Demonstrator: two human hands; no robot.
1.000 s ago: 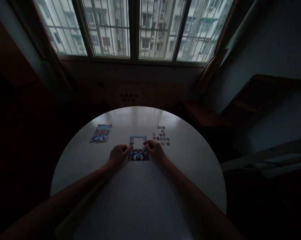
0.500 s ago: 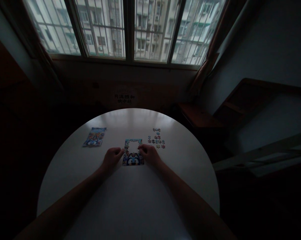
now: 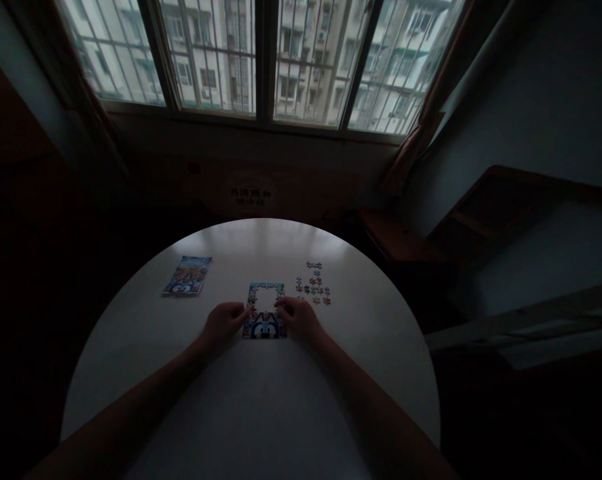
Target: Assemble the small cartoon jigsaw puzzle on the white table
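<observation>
A partly assembled jigsaw puzzle [image 3: 265, 331] lies flat on the table, with a blue cartoon face along its near side and a white gap in its upper middle. At its left edge, my left hand [image 3: 225, 320] is closed, the thumb and forefinger tips touching the border. My right hand [image 3: 301, 319] is over the right edge, thumb and forefinger pinched together beside the gap. Whatever is between those fingertips is too small and dark to make out. Several loose puzzle pieces [image 3: 319, 291] lie just beyond my right hand.
A round white table [image 3: 261, 407] carries everything. A colourful printed packet [image 3: 187, 276] lies at the back left. Beyond the table are a barred window [image 3: 261, 60] and a low reddish-brown piece of furniture [image 3: 398, 235] at the right.
The view has tilted slightly, so the table things sit a little lower. Both hands stay at the puzzle's edges; my right fingertips have shifted slightly nearer me along its right side.
</observation>
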